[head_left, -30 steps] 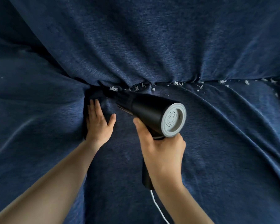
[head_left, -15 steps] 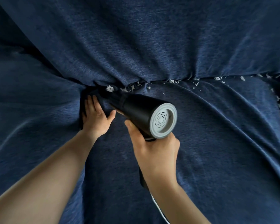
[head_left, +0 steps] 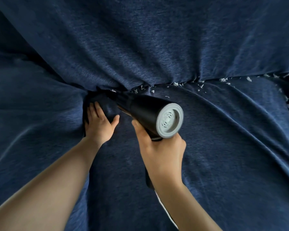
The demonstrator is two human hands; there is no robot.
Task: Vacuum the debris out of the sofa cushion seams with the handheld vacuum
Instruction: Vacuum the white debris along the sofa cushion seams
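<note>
A black handheld vacuum with a grey rear grille (head_left: 145, 112) is gripped by the right hand (head_left: 162, 152); the navy fabric seat cushion (head_left: 223, 147) is pressed flat-fingered by the left hand (head_left: 99, 124) beside white debris flecks (head_left: 177, 84).

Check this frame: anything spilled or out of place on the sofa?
Yes. Pale debris flecks litter the seam between back and seat cushion, running right toward the edge. The right hand grips the handheld vacuum; the left hand presses the cushion down.

a home: navy fabric sofa cushions (head_left: 157, 47).
</note>
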